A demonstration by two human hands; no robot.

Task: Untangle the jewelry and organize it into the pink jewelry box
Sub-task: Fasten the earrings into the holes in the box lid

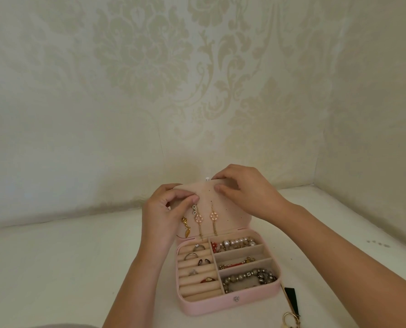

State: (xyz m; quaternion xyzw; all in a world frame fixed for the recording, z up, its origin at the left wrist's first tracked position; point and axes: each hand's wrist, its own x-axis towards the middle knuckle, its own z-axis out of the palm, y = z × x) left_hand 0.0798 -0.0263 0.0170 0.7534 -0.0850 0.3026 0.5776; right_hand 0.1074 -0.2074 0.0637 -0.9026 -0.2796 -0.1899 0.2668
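Observation:
The pink jewelry box [221, 304] stands open on the white table, its lid [235, 209] upright. My left hand [166, 214] pinches the top of a small sparkly earring [194, 209] at the lid's upper left. My right hand [247, 192] grips the lid's top edge, thumb on the front. Two gold drop earrings [213, 217] and a gold leaf pendant [185, 227] hang on the lid. Several rings [198, 259] sit in the roll slots on the left. Bead bracelets [249, 278] and pearls [235, 243] fill the right compartments.
A gold ring-shaped piece with a black tag [290, 311] lies on the table just right of the box's front corner. Patterned cream walls [197, 91] meet in a corner behind the box. The white tabletop [67, 256] stretches left.

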